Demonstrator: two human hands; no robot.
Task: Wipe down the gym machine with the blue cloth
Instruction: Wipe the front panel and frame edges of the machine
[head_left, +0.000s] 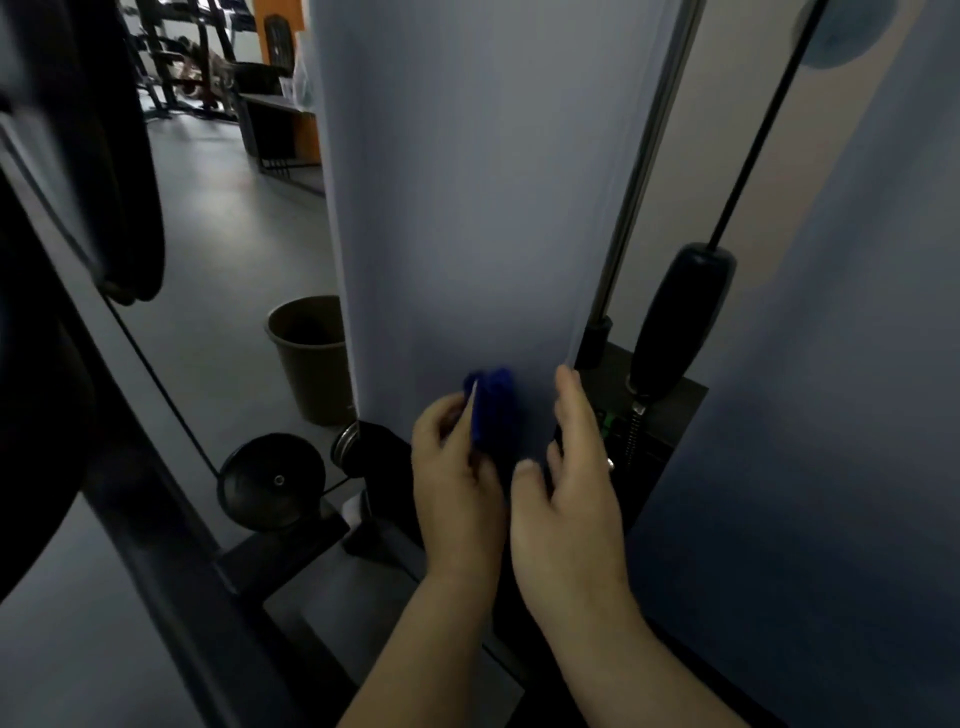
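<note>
The gym machine's tall grey shroud panel (467, 208) fills the middle of the view. My left hand (457, 473) holds the folded blue cloth (493, 405) up against the panel's lower part. Just to the right, my right hand (571, 483) has its fingers spread, with the fingertips at the panel's right edge beside the black weight stack (670, 421). A chrome guide rod (639, 171) and a black cable with a dark bumper (675, 322) run down to the stack.
A black pulley wheel (272, 480) and the dark frame bar (171, 519) sit at lower left. On the grey floor left of the panel stands a brown bin (311, 358). Other gym equipment (182, 62) is far back. A blue wall (831, 415) is on the right.
</note>
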